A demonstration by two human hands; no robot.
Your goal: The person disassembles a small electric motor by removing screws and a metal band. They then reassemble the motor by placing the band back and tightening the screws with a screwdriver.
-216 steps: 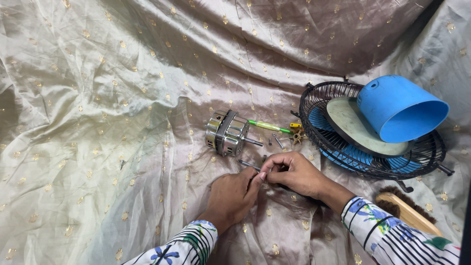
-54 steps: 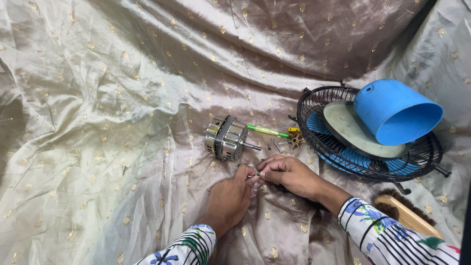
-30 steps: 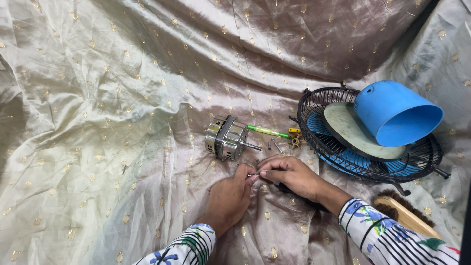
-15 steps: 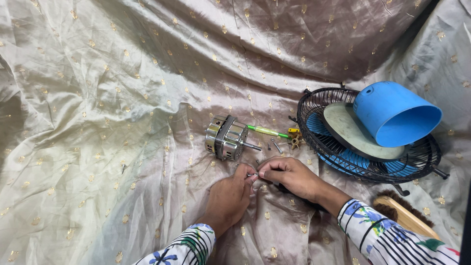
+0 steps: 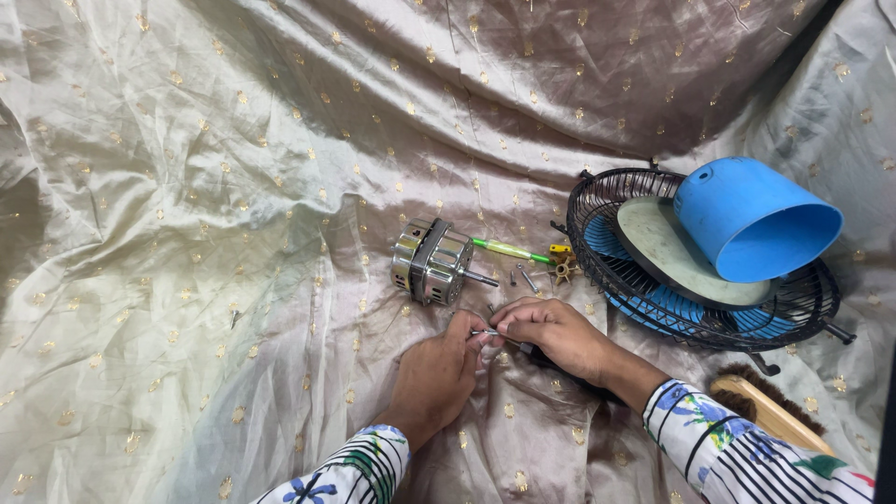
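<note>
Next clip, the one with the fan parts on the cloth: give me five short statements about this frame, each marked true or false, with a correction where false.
1. Both hands meet over a small metal part. True: the left hand and right hand pinch it between their fingertips.
2. The metal motor sits inside the black fan grille. False: it lies on the shiny cloth, left of the grille.
3. A blue cone-shaped cover rests on the grille. True.
4. The green-handled screwdriver is in the right hand. False: it lies on the cloth between motor and grille, untouched.
5. A wooden brush lies left of the motor. False: it lies at the lower right, below the grille.
</note>
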